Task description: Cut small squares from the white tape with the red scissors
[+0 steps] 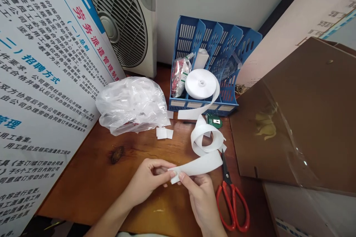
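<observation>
Between thumb and fingers my left hand (148,179) pinches the near end of a white fabric-like strip (201,163). My right hand (198,192) grips the same end just beside it, thumb on top. From there the strip runs to the right and curls into loose loops behind my hands. Red-handled scissors (232,200) lie to the right of my right hand, dark blades pointing away. Farther back, a white roll of tape (202,83) rests on a blue file rack, its free end hanging down. Several small white cut pieces (164,133) lie on the table.
A filled clear plastic bag (132,105) sits left of the blue file rack (203,104). A green tape measure (214,120) lies before the rack. A grey fan (125,18) and a printed board (50,63) stand left; a brown cardboard box (300,118) stands right on the wooden table (94,185).
</observation>
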Demonstrator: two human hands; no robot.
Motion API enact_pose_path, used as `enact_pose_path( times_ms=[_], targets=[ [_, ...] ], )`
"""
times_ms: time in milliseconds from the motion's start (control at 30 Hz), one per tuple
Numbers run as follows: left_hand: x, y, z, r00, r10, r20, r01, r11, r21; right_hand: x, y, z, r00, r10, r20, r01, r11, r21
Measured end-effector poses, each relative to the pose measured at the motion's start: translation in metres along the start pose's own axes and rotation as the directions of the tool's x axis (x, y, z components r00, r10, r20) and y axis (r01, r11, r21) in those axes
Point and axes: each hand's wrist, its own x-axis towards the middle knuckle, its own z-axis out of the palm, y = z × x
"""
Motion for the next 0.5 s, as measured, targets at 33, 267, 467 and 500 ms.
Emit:
enact_pose_path(
  times_ms=[33,267,467,500],
  targets=[
    [0.001,0.000,-0.001,1.000,-0.006,0.007,0.006,1.000,0.011,-0.003,-0.004,-0.003,1.000,0.012,0.018,-0.011,0.999,-0.040],
    [0.005,-0.004,-0.017,0.994,-0.035,-0.105,0.044,0.995,0.089,-0.054,-0.017,-0.103,0.924,-0.209,-0.319,-0.170,0.523,-0.835],
    [0.010,-0.011,-0.019,0.998,-0.055,-0.024,0.057,0.993,0.106,-0.066,0.012,-0.145,0.872,-0.185,-0.454,-0.346,0.422,-0.838],
    [0.010,-0.011,-0.018,0.998,-0.053,-0.015,0.054,0.992,0.113,-0.063,0.014,-0.144,0.866,-0.179,-0.468,-0.358,0.433,-0.828]
  ],
)
